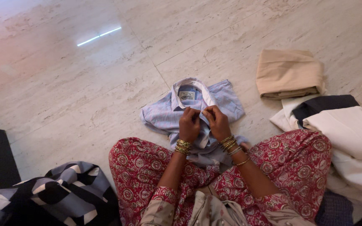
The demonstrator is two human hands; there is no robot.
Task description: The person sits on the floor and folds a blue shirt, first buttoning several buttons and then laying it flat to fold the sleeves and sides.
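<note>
A pale blue striped shirt (193, 109) was found spread on the marble floor (84, 83) directly beneath both hands. The left hand (189, 123) and right hand (217, 121) were closed, fingertips pinched on the placket below the collar. Slippage of the thin fabric was judged possible, since only the fingertips gripped it. A folded beige cloth (288, 73) lay beyond the right hand. No containers were observed.

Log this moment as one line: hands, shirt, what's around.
left hand: pinching shirt front | right hand: pinching shirt front | light blue shirt: on floor, collar away | folded beige cloth: right | white clothes pile: right
</note>
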